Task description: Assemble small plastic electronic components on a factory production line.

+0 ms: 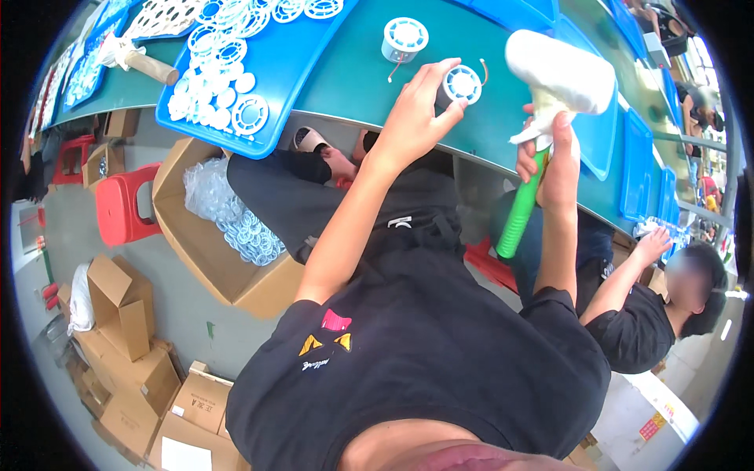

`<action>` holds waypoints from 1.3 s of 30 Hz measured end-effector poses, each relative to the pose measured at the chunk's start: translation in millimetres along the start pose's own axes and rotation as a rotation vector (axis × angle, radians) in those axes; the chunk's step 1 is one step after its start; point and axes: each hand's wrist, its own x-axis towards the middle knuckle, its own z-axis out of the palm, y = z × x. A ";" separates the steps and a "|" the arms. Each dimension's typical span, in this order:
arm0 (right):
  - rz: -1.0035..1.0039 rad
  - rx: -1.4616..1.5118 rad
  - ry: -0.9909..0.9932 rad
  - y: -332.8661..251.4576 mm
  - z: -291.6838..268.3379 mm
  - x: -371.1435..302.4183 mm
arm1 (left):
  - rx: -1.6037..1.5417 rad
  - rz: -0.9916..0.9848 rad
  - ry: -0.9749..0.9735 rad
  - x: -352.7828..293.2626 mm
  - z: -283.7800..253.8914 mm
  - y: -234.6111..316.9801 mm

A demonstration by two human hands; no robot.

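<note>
My left hand (420, 114) is closed around a small round motor (462, 84) with a white slotted top, resting on the green table. A thin wire sticks up from the motor's far side. In my right hand (559, 161) is a mallet (559, 72), gripped by its green handle near the head. White wrapping covers the mallet's head, which is raised to the right of the motor. A second motor (405, 39), also white-topped with a thin wire at its base, stands farther back on the table.
A blue tray (276, 129) of white plastic rings and discs lies left; beyond it is another wrapped mallet (149, 66). More blue trays (638, 165) line the right side, where a co-worker (656, 306) sits. Below left stand an open carton (200, 263) and a red stool (126, 208).
</note>
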 end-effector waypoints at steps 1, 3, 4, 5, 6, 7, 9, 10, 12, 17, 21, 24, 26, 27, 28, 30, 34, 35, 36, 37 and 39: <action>-0.043 0.059 0.024 4.5 3.6 0.3 | -0.004 -0.005 -0.002 -1.1 5.8 -1.7; 0.068 -0.180 0.036 23.6 11.5 2.5 | 0.033 0.059 0.088 0.7 12.8 -5.6; 0.211 -0.127 0.008 25.4 13.2 4.4 | 0.033 0.059 0.084 -1.1 14.7 -7.2; 0.202 -0.132 -0.010 19.3 10.8 5.9 | 0.070 0.044 0.111 -1.9 15.2 -5.6; 0.194 -0.137 -0.028 12.1 8.1 7.1 | 0.108 0.029 0.137 -1.7 15.0 -4.8; 0.113 -0.106 -0.019 10.2 7.9 8.4 | 0.109 0.026 0.140 0.4 13.8 -5.0; -0.106 -0.030 0.035 16.4 5.9 13.2 | -0.035 -0.033 0.060 1.6 13.0 -2.9; -0.126 -0.009 0.085 22.3 10.6 13.2 | -0.064 -0.039 0.055 0.5 15.1 -4.1; 0.105 -0.093 0.027 39.3 11.9 12.4 | 0.025 0.021 0.110 0.2 19.7 -5.7; -0.048 -0.089 0.060 26.7 -2.8 16.1 | 0.109 -0.007 0.116 -0.4 21.8 -4.2; 0.183 -0.014 0.050 40.3 10.8 14.1 | 0.046 -0.007 0.150 0.2 30.9 -3.2; 0.091 -0.071 0.039 25.1 0.9 10.8 | 0.133 0.035 0.181 -0.1 30.8 -6.3; -0.064 0.038 0.075 35.2 -3.8 13.7 | 0.088 -0.021 0.107 2.0 30.5 -2.8; -0.105 0.113 0.108 40.3 0.1 14.2 | 0.089 -0.019 0.097 1.9 32.6 -2.3; -0.058 0.090 0.094 48.2 3.0 12.8 | 0.096 -0.015 0.114 1.9 35.3 -2.2; 0.167 0.017 0.037 41.8 2.8 18.0 | 0.110 -0.009 0.129 1.1 34.6 -5.2; -0.004 0.062 0.061 27.9 -10.2 22.5 | 0.077 -0.015 0.136 0.9 31.6 -5.5; -0.066 0.135 0.085 28.9 -8.2 21.4 | 0.046 -0.027 0.107 1.4 32.1 -4.3; -0.058 0.146 0.102 35.7 -4.4 19.9 | 0.044 -0.028 0.105 1.9 33.8 -5.6; 0.024 0.081 0.067 44.2 -4.9 19.5 | 0.105 0.005 0.121 2.7 35.9 -8.7; 0.173 -0.036 -0.006 31.4 -4.8 20.3 | 0.167 0.048 0.141 1.5 34.6 -9.8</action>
